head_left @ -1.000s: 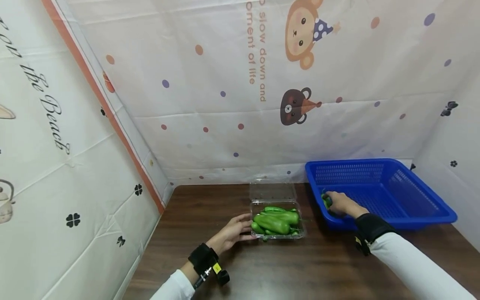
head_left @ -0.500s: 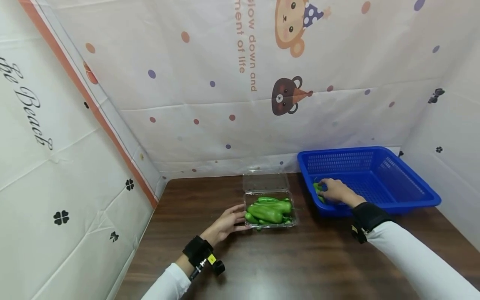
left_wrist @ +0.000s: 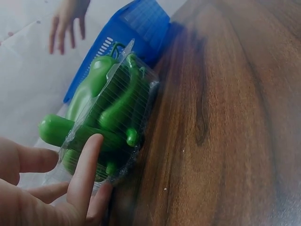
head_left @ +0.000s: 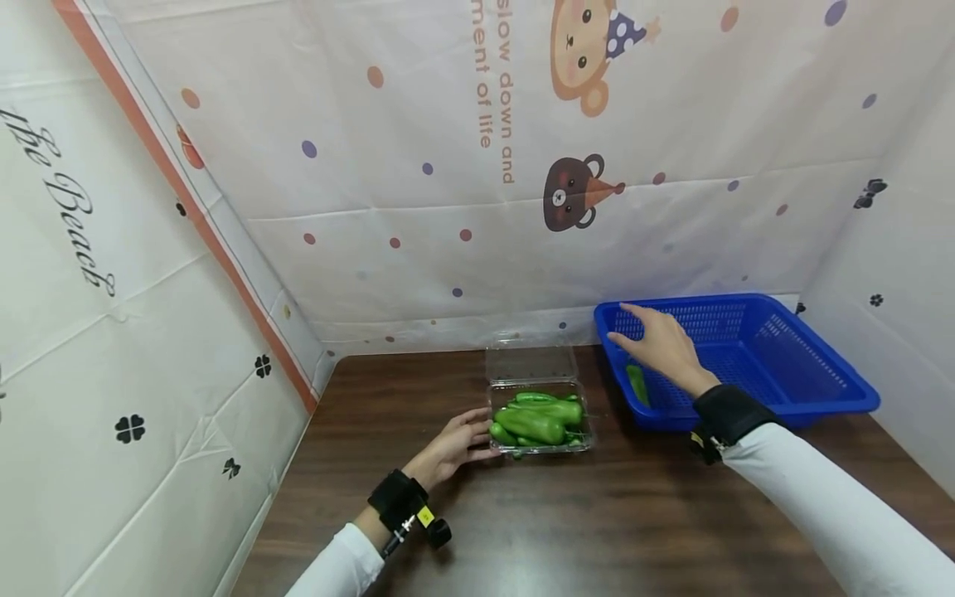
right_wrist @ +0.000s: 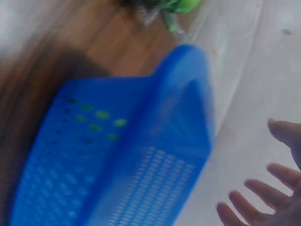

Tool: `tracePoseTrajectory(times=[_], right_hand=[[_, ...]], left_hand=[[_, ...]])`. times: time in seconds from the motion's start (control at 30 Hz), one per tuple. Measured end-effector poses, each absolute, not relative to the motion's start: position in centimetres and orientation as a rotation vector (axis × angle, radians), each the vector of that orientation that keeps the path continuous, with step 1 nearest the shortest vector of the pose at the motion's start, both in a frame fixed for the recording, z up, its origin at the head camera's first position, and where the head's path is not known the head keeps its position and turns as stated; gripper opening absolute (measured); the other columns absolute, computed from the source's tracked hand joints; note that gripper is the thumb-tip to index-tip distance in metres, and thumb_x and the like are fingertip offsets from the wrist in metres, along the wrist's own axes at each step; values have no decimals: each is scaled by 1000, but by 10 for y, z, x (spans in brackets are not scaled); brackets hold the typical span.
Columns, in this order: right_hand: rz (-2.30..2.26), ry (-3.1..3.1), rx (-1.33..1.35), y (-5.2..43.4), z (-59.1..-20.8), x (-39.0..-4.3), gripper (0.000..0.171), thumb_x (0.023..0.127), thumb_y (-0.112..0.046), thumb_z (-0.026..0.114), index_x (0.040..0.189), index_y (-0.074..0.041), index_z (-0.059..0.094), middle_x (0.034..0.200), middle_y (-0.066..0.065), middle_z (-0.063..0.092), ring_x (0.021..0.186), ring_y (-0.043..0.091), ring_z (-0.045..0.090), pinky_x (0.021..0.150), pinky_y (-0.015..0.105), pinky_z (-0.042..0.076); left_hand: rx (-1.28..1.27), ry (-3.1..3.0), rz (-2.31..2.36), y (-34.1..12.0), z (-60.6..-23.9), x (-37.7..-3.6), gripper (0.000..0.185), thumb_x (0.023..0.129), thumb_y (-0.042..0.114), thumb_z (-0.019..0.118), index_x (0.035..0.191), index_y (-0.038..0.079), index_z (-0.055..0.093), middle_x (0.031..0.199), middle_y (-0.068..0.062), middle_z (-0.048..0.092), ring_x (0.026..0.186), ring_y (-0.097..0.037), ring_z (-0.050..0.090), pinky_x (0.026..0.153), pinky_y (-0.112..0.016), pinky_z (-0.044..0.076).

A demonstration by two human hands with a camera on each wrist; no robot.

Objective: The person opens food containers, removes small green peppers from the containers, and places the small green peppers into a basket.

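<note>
The left hand (head_left: 453, 445) rests with straight fingers against the left side of the clear plastic clamshell box (head_left: 539, 408), which stands on the bench (head_left: 597, 514) with its lid open and green peppers (head_left: 539, 421) inside. The right hand (head_left: 660, 348) hovers empty above the near-left corner of the blue basket (head_left: 806, 373), grip open with fingers spread. One green pepper (head_left: 637, 385) lies in the basket just below that hand.

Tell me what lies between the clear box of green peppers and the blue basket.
In the head view, only a bare strip of dark wooden table separates the clear box from the blue basket; they stand apart.
</note>
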State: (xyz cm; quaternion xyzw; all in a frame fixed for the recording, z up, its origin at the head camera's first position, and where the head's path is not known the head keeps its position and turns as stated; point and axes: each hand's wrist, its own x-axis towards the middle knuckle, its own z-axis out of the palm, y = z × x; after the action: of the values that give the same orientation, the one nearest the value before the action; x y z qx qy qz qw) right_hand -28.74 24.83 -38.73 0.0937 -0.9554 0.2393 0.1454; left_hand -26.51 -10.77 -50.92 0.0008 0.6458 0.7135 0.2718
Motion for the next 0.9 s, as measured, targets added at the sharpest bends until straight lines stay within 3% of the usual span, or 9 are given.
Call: tracePoseTrajectory(times=[0.03,0.1,0.17,0.23,0.33,0.53,0.77,0.9], right_hand=[[678,-2712,272,245,-383,-288,63,97,-29,71,149,0,49,107,32,65,57,32,51,46,38,41],[675,-2648,286,238,-375,-288,66,97,-30,72,150,0,47,131,34,59,90,46,61,71,56,56],[710,-2604,322,230,-369,-287,67,97,-27,72,151,0,45,149,34,47,125,54,50,102,70,46],[755,-2584,371,221,-365,-286,68,96,-25,73,152,0,43,153,34,42,138,56,38,114,75,33],[803,-2585,464,205,-362,-283,70,95,-23,74,153,0,42,154,33,40,140,55,37,117,74,31],[834,-2606,576,171,-369,-277,72,93,-27,77,153,-5,44,153,29,44,137,51,43,113,70,40],[855,-2680,688,151,-386,-268,80,92,-27,77,158,-9,36,154,28,44,138,51,44,112,71,42],[893,-2740,699,151,-399,-261,75,94,-26,76,157,-10,39,152,29,45,139,52,43,110,71,43]], left_hand=[[-5,1738,1925,-107,-509,-265,53,109,14,48,158,1,30,156,-30,39,139,-43,47,102,-44,61],[8,1745,1929,-106,-508,-266,54,109,14,48,158,0,30,156,-31,39,139,-44,47,102,-44,61],[6,1741,1936,-105,-507,-265,53,109,14,48,157,0,31,155,-31,38,139,-44,47,102,-44,61],[9,1742,1939,-105,-506,-264,53,109,14,48,157,0,31,155,-31,38,138,-43,48,102,-45,61],[0,1751,1939,-106,-506,-261,49,109,14,48,154,-2,34,152,-31,41,133,-40,53,101,-45,62],[-14,1785,1940,-111,-509,-255,42,108,12,50,143,-6,36,141,-28,47,118,-30,60,97,-42,63],[-25,1782,1930,-111,-509,-259,37,108,13,48,139,-5,38,136,-24,49,114,-28,60,98,-44,63],[-13,1767,1934,-106,-510,-262,37,108,13,49,138,-4,37,133,-22,50,113,-27,61,98,-43,63]])
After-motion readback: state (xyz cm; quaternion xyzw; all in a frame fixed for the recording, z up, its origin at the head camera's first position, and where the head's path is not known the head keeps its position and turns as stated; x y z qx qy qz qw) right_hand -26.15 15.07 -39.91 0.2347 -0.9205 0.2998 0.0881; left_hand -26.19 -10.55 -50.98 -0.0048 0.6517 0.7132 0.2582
